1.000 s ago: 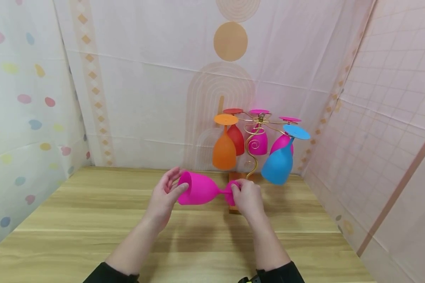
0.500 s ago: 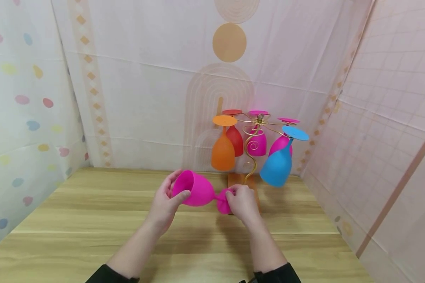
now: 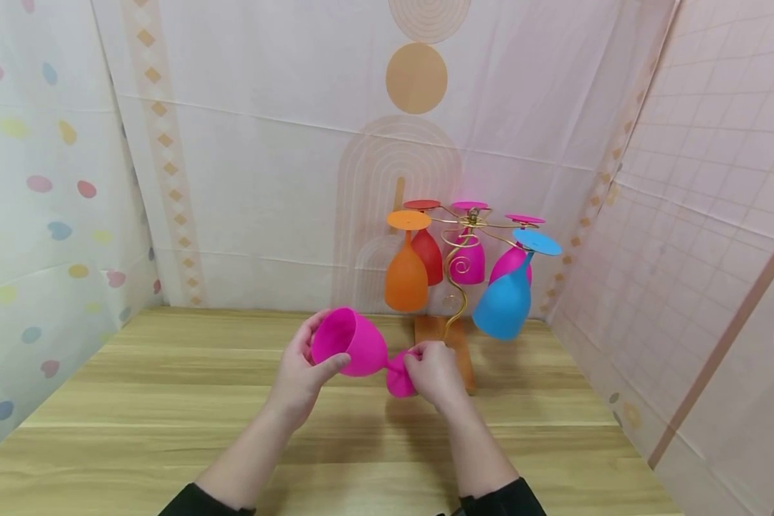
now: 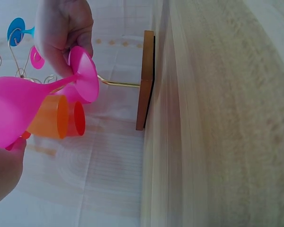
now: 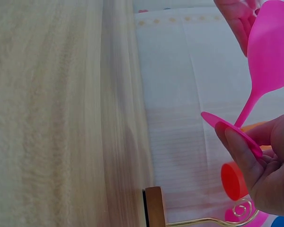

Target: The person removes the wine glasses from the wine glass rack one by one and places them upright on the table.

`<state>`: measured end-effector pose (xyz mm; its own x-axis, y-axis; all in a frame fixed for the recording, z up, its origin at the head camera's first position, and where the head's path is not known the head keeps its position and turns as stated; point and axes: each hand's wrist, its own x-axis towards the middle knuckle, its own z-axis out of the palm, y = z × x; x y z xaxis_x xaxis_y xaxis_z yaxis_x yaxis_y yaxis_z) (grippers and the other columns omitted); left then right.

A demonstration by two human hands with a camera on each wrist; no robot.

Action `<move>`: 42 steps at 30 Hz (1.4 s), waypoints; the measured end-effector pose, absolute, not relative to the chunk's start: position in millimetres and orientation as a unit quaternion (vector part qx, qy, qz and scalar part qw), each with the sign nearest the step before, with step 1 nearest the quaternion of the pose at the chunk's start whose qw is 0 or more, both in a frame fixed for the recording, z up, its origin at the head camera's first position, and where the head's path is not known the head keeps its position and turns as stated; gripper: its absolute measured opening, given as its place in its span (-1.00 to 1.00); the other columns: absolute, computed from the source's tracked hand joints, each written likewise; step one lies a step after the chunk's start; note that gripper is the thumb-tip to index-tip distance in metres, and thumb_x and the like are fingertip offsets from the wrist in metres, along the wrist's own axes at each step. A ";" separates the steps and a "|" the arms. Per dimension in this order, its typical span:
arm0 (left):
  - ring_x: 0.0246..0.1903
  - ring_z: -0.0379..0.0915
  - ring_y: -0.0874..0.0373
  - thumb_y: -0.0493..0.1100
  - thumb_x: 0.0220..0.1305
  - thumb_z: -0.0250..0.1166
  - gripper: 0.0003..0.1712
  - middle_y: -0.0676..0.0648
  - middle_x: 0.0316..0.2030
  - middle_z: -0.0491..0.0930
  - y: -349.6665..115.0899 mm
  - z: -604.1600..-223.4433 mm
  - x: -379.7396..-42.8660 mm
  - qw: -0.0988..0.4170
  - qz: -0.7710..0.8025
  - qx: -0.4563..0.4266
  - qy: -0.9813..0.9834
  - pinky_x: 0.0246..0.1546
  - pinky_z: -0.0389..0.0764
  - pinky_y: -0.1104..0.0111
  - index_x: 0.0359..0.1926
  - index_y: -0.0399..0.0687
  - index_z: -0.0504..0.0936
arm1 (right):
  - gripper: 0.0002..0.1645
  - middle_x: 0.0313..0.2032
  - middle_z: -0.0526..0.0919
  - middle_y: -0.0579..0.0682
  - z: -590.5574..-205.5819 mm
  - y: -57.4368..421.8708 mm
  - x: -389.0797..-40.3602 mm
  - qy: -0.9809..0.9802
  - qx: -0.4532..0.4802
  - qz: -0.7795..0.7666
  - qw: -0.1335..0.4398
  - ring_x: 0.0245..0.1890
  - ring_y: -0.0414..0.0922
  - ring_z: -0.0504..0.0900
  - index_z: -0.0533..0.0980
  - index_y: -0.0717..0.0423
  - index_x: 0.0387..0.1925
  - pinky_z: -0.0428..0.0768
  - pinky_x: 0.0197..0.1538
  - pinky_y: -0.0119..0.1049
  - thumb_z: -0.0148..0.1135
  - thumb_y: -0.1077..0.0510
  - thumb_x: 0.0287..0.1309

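A magenta wine glass (image 3: 361, 350) is held on its side above the table, its mouth toward the left and its foot toward the right. My left hand (image 3: 299, 373) grips the bowl near the rim, thumb in front and fingers behind. The foot is pinched at its edge by my right hand (image 3: 437, 374), as the right wrist view also shows with the foot (image 5: 232, 132) between thumb and fingers. Behind the hands stands a gold wire glass rack (image 3: 459, 261) on a wooden base (image 3: 462, 358), with several coloured glasses hanging upside down.
On the rack hang an orange glass (image 3: 406, 276), a red glass (image 3: 429, 258), a blue glass (image 3: 504, 301) and magenta glasses, one of them (image 3: 468, 259) at the back. The wood-grain table (image 3: 168, 401) meets patterned cloth walls (image 3: 251, 215) behind and at both sides.
The glass in both hands has shifted slightly left, its mouth turned more toward me and its foot lowered. The right hand has moved left with the foot. The rack's glasses have stayed put.
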<state>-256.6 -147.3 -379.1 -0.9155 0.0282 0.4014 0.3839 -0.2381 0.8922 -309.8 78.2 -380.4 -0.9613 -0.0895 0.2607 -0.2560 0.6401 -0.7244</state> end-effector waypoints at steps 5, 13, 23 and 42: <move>0.12 0.49 -0.03 -0.38 0.17 0.44 -0.09 -0.25 0.23 0.44 -147.3 -379.9 -255.0 0.123 -0.756 -0.175 -0.619 0.00 0.68 0.25 0.49 -0.11 0.23 | -0.83 -0.49 0.67 -0.07 -381.9 76.6 -309.4 -0.894 0.098 0.428 0.090 -0.42 -0.11 0.58 0.71 0.17 -0.39 0.59 -0.45 -0.29 0.24 0.21 0.20; 0.12 0.49 -0.05 -0.37 0.12 0.50 -0.08 -0.20 0.21 0.47 -146.4 -380.5 -252.7 0.144 -0.740 -0.164 -0.636 -0.02 0.69 0.20 0.46 0.00 0.29 | -0.83 -0.43 0.69 -0.02 -384.0 71.9 -308.6 -0.876 0.102 0.469 0.034 -0.41 -0.10 0.62 0.72 0.21 -0.28 0.68 -0.41 -0.28 0.24 0.22 0.27; 0.11 0.50 -0.09 -0.32 0.18 0.48 -0.17 -0.18 0.19 0.49 -148.7 -377.1 -250.3 0.173 -0.725 -0.163 -0.647 -0.03 0.69 0.22 0.43 0.00 0.34 | -0.82 -0.40 0.67 0.05 -383.5 66.0 -303.4 -0.847 0.109 0.520 -0.019 -0.47 -0.09 0.66 0.69 0.26 -0.21 0.72 -0.42 -0.26 0.25 0.21 0.34; 0.08 0.50 -0.06 -0.24 0.15 0.55 -0.15 -0.12 0.16 0.51 -165.3 -359.8 -248.4 0.235 -0.686 -0.129 -0.677 -0.07 0.69 0.31 0.42 0.00 0.34 | -0.74 -0.38 0.74 0.05 -378.0 70.9 -299.9 -0.820 0.163 0.547 -0.031 -0.44 -0.03 0.77 0.63 0.25 -0.06 0.75 -0.35 -0.20 0.31 0.13 0.34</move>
